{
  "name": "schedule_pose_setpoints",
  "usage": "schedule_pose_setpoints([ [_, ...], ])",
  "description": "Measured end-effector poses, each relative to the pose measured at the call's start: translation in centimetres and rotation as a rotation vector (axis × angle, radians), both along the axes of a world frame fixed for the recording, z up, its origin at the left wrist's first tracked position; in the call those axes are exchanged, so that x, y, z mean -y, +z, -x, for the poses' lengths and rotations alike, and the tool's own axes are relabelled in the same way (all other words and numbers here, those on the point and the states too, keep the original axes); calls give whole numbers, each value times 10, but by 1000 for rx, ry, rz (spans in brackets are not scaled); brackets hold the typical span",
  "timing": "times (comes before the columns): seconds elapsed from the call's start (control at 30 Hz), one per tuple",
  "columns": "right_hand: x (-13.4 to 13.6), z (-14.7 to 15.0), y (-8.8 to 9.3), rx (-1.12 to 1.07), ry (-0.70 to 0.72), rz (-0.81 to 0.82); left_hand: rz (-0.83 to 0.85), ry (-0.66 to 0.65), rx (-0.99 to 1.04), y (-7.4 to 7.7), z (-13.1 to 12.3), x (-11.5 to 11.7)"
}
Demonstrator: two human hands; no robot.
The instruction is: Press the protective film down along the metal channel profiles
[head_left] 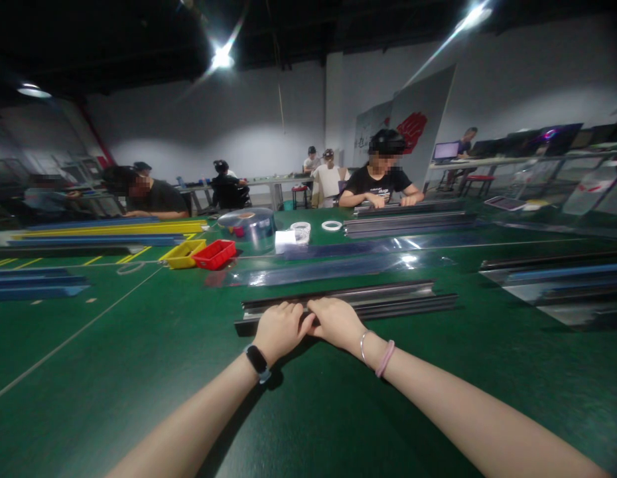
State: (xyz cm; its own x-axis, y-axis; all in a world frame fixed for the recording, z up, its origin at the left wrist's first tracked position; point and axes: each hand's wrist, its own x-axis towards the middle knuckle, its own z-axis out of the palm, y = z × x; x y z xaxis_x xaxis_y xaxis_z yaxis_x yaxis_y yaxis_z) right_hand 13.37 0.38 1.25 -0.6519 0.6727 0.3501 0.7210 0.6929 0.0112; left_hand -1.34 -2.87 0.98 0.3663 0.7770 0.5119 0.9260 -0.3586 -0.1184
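A long black channel-shaped profile lies crosswise on the green table in front of me, its silvery inner face partly showing. Toward its left end, my left hand curls over the near edge, fingers on top and thumb on the side facing me. Right beside it, my right hand grips the same edge, and the two thumbs come together there. The fingertips are partly hidden behind the hands, so I cannot tell whether anything small lies under them.
Beyond the profile lie clear plastic strips, a roll of clear film, a yellow bin and a red bin. More profiles lie at right, blue ones at left. A co-worker handles profiles across the table.
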Motion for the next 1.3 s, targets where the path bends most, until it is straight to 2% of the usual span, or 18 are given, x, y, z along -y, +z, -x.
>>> schedule_pose_setpoints([
  [0.77, -2, 0, -5, -12, -35, -44, -3, 14, -23, -2, 1, 0],
  [1.13, 1, -1, 0, -65, 0, -5, 0, -19, -5, -1, 2, 0],
  [1.3, 0, -1, -2, -16, -31, 17, 6, -12, 0, 0, 2, 0],
])
